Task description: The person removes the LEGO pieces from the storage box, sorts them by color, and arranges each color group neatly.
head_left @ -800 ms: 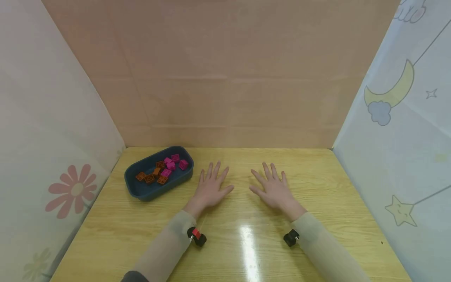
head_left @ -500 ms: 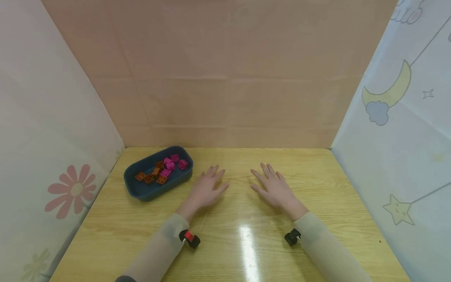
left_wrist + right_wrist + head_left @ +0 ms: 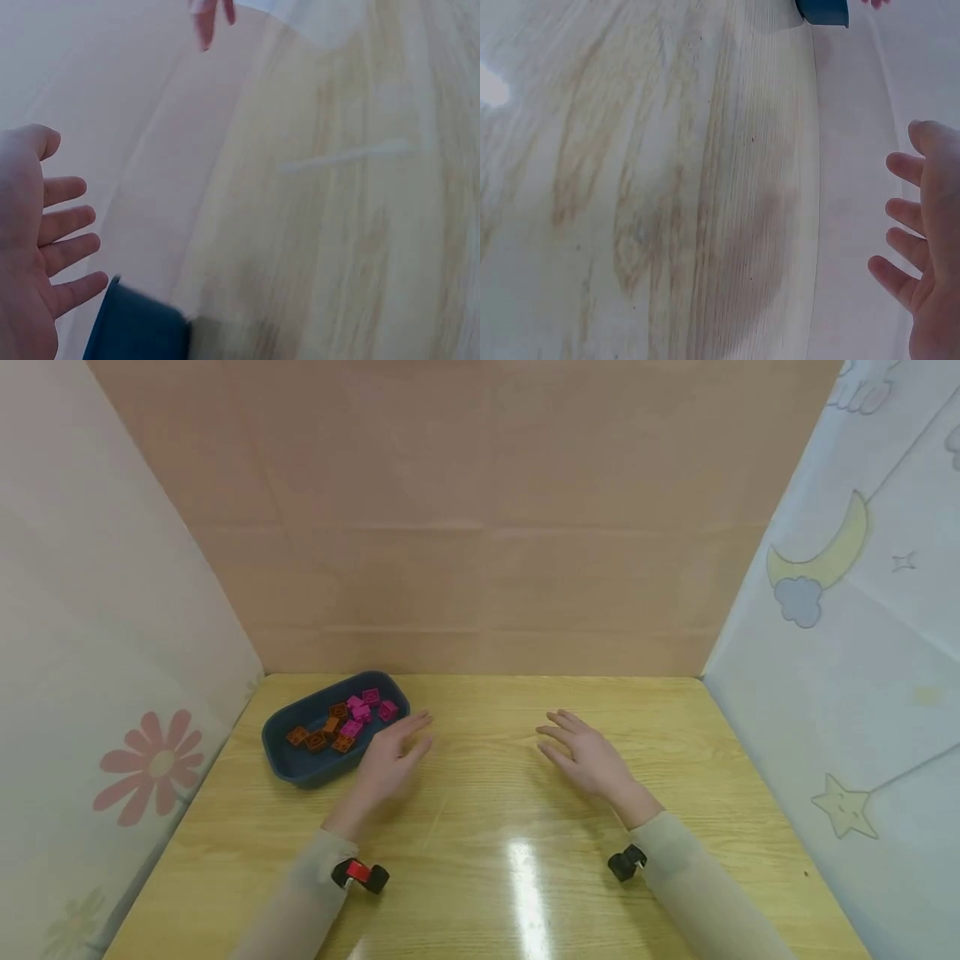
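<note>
Head view: dark blue tray (image 3: pixel 313 775) is sitting just left of the left hand's (image 3: pixel 384 763) fingers, its wall standing between them and the orange-brown bricks (image 3: pixel 316 742) and pink bricks (image 3: pixel 362 713) inside. Left fingers are hanging relaxed, released; right hand (image 3: pixel 592 762), well apart rightward, is hovering over wooden table (image 3: pixel 480 802), fingers also released.
</note>
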Demonstrator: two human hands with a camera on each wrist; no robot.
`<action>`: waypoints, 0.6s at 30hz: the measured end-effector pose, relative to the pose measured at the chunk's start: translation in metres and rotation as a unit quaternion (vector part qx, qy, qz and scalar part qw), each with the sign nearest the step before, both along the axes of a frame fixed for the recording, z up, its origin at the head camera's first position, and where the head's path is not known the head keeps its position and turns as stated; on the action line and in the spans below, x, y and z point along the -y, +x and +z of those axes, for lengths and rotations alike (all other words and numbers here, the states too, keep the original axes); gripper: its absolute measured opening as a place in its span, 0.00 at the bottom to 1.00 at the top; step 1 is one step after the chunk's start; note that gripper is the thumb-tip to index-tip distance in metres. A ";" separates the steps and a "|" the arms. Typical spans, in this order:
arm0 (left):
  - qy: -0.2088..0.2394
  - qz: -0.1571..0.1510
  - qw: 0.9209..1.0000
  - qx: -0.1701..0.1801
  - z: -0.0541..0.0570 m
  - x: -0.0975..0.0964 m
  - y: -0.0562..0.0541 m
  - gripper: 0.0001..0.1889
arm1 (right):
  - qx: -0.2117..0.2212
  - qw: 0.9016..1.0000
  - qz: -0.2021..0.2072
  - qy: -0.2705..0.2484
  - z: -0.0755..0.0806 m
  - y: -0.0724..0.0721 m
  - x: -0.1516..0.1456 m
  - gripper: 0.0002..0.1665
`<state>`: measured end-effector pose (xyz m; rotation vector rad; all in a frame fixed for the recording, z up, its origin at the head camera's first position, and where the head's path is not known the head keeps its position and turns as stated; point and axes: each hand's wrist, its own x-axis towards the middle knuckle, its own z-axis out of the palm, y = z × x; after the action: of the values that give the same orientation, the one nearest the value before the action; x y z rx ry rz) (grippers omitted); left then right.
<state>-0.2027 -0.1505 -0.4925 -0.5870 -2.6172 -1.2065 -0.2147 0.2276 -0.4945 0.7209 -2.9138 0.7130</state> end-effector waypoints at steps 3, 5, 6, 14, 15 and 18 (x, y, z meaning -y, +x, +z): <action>0.029 0.028 0.999 -0.025 0.004 0.025 0.007 0.20 | -0.002 1.000 0.000 -0.016 0.002 0.000 0.001 0.25; 0.043 0.048 0.997 -0.043 0.005 0.042 0.011 0.18 | -0.005 1.000 -0.001 -0.023 0.003 0.001 0.000 0.24; 0.048 0.061 0.996 -0.053 0.005 0.050 0.012 0.18 | -0.006 1.000 -0.002 -0.026 0.004 0.001 -0.001 0.23; 0.098 0.173 0.974 -0.112 0.002 0.108 0.024 0.15 | -0.008 0.999 0.007 -0.047 0.009 0.005 -0.011 0.23; 0.107 0.193 0.970 -0.106 0.002 0.114 0.027 0.16 | -0.005 0.999 0.007 -0.051 0.010 0.006 -0.012 0.22; 0.134 0.246 0.957 -0.073 0.000 0.130 0.035 0.19 | -0.003 0.999 0.012 -0.050 0.010 0.008 -0.016 0.23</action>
<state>-0.1681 -0.2805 -0.4929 0.0303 -2.2284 -1.2558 -0.2065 0.2432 -0.4842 0.7474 -2.8451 0.8505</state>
